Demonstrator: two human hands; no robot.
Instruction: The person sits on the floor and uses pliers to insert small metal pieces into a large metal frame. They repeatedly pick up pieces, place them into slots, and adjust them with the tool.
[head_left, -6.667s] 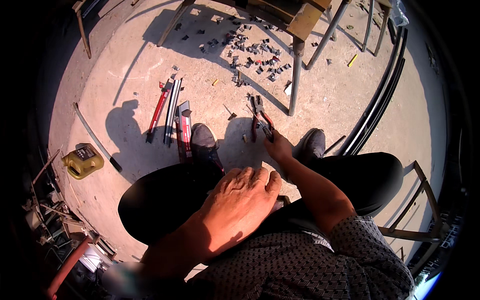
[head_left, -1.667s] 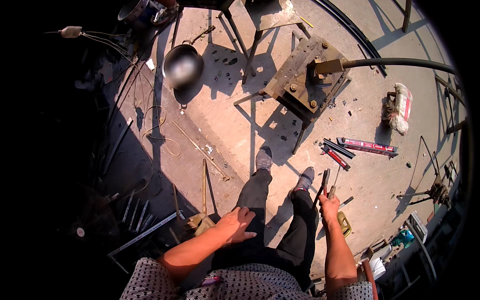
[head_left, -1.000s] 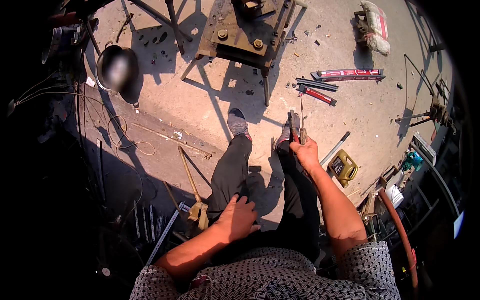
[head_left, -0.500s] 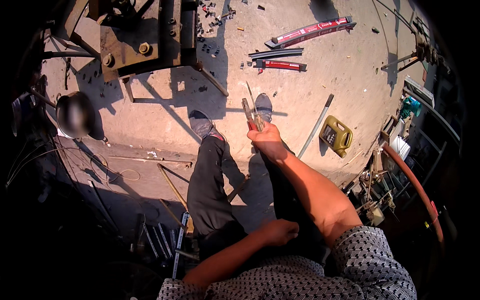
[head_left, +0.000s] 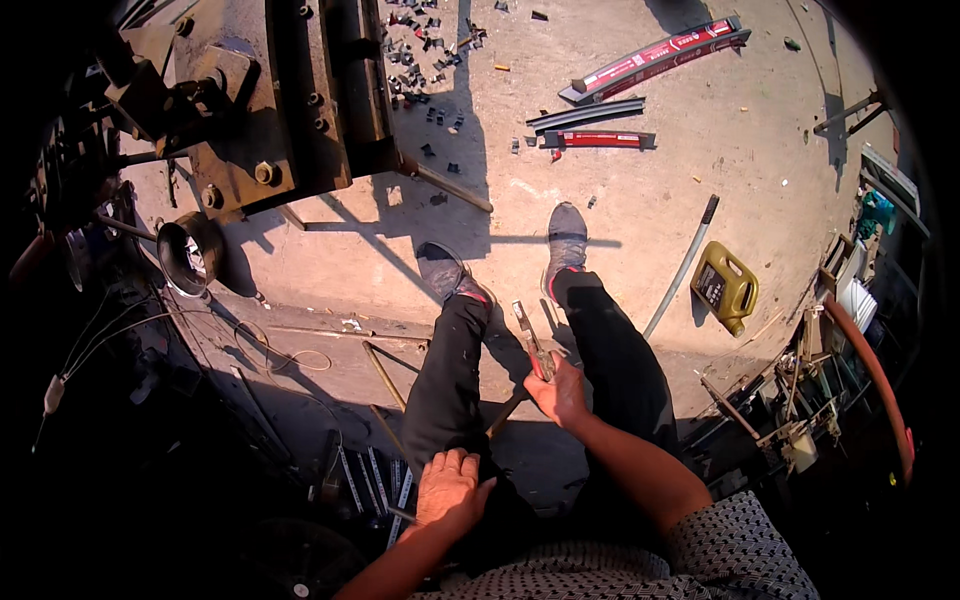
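Head view: right hand [head_left: 562, 392] grip clamped on slim grey metal pliers [head_left: 530, 340]; left hand [head_left: 450, 490] flat, fingers apart, on thigh.

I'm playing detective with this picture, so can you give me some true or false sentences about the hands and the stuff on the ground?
1. The right hand holds a thin metal tool. True.
2. The left hand holds a hammer. False: it rests empty on the person's left thigh.
3. A yellow jug lies on the ground to the person's right. True.
4. The red and grey bars lie between the two shoes. False: they lie further off, beyond the shoes.
5. The big rusty machine is to the person's right. False: it stands ahead on the left.
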